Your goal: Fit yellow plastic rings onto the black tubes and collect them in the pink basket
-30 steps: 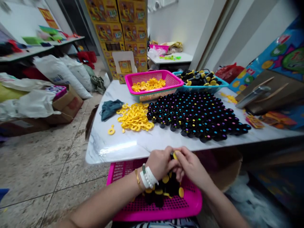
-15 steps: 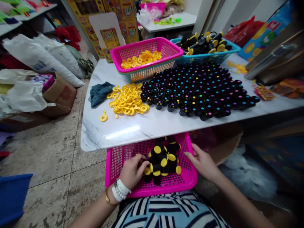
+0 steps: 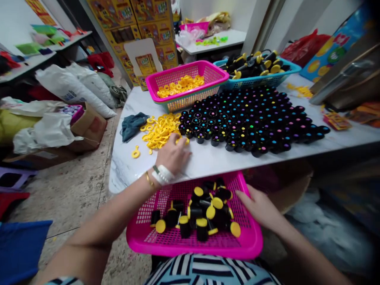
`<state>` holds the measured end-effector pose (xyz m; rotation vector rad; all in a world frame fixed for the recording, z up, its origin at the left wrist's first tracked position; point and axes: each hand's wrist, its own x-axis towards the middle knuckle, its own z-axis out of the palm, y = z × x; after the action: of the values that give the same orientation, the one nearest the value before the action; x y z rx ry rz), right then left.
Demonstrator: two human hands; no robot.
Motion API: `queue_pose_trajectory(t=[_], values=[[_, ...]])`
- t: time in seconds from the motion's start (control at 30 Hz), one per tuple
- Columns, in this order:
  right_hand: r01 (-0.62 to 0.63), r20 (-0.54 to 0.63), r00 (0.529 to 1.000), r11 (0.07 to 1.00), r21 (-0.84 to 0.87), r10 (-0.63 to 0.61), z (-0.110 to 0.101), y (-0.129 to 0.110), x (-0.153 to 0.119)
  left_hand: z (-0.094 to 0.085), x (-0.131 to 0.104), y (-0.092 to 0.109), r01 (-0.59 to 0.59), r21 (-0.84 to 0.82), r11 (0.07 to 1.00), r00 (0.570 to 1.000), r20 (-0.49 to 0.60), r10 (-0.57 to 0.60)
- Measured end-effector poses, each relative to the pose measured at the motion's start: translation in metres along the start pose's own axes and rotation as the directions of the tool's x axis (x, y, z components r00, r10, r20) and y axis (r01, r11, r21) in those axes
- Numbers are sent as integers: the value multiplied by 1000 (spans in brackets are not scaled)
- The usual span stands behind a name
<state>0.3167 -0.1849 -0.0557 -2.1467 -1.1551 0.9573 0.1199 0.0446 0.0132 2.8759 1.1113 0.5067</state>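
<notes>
My left hand [image 3: 172,156] reaches over the front edge of a pile of small yellow ring-shaped plastic pieces [image 3: 162,128] on the table, its fingers bent and slightly apart. Its fingertips are partly hidden among the pieces. My right hand [image 3: 259,202] grips the right rim of a pink plastic basket [image 3: 192,248] on my lap, thumb inside and fingers outside. Black cylinders with yellow round caps [image 3: 202,229] lie loose in that basket. Right of the yellow pile stand many black cylinders [image 3: 246,118] in close rows, with small coloured dots on top.
A marbled white table [image 3: 202,158] spans the front. On it sit a pink basket [image 3: 151,85] of yellow rings, a blue basket [image 3: 261,82] of black-and-yellow pieces, and a dark cloth [image 3: 132,124]. White sacks [image 3: 71,89] and a carton [image 3: 89,128] stand on the floor at left.
My left hand has left the basket on my lap and moved up to the yellow pile. The capped black pieces have spread out in the basket. My right hand stays at its rim.
</notes>
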Motion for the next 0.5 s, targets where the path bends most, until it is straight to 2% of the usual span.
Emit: queue_pose_trajectory(t=[0.07, 0.13, 0.3, 0.37, 0.4, 0.5], values=[[4, -26, 1000, 997, -73, -6, -4, -8, 8, 7, 19, -5, 23, 70, 997, 999, 37, -26], [10, -27, 1000, 993, -117, -13, -4, -11, 11, 13, 25, -7, 34, 99, 995, 998, 57, -40], [87, 92, 992, 994, -63, -81, -13, -22, 20, 14, 17, -7, 31, 133, 991, 997, 70, -40], [49, 51, 998, 991, -125, -43, -23, -29, 30, 12, 17, -8, 7, 155, 988, 997, 77, -19], [77, 77, 995, 988, -131, -67, -27, -32, 34, 10, 18, -9, -9, 160, 987, 997, 82, -4], [128, 164, 981, 983, -135, -105, -23, -30, 36, 6, 15, -10, -58, 151, 987, 995, 88, 45]])
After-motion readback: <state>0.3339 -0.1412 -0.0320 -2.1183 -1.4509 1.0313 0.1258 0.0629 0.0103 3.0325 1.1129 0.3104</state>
